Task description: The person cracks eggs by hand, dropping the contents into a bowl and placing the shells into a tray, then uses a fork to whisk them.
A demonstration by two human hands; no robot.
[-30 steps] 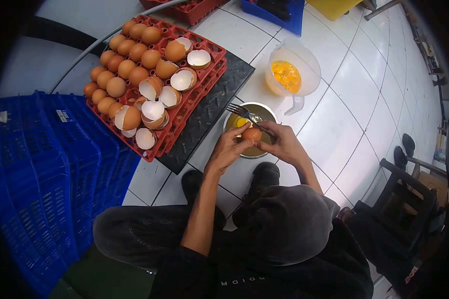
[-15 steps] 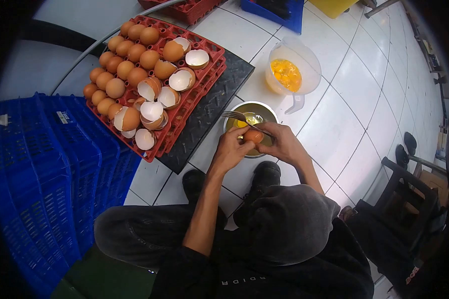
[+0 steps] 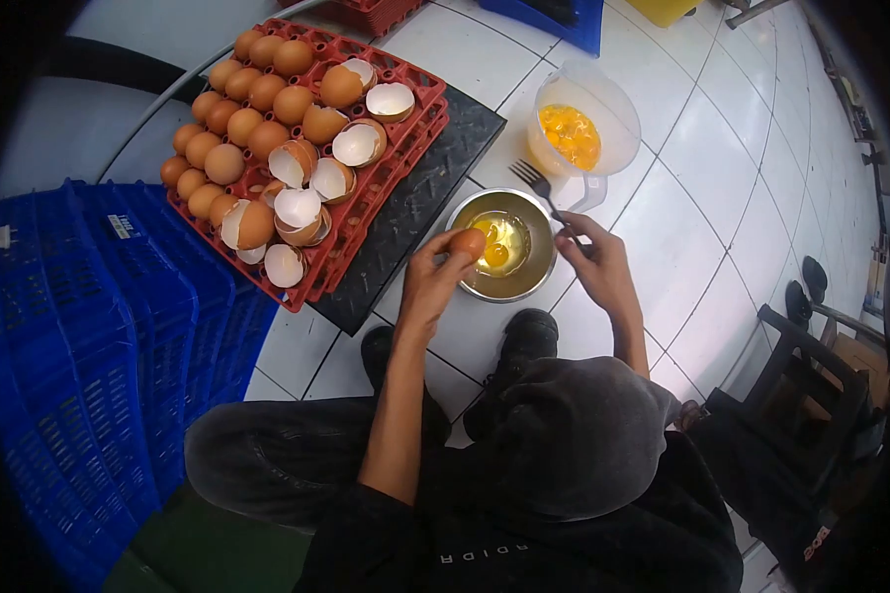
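A brown egg or eggshell [image 3: 468, 243] is held in the fingers of my left hand [image 3: 435, 277], over the left rim of a metal bowl [image 3: 511, 292]. Two yolks in clear egg white [image 3: 497, 247] lie in the bowl. My right hand [image 3: 601, 265] is closed around the handle of a fork [image 3: 542, 188], whose tines point up and left above the bowl's upper right rim. Beyond the bowl stands a clear plastic jug [image 3: 615, 124] with several yolks in it. At the left, a red egg tray [image 3: 405, 148] bears whole brown eggs and empty half shells.
The red tray rests on a black textured surface [image 3: 455, 148]. Blue crates [image 3: 89, 346] stand at the left. More red trays [image 3: 366, 12], a blue container [image 3: 583, 30] and a yellow one [image 3: 665, 8] are at the far edge. A dark chair [image 3: 811, 385] is at the right.
My hands have moved apart: the left went left with the egg, the right went right with the fork, its tines now pointing up. Two yolks now show in the bowl.
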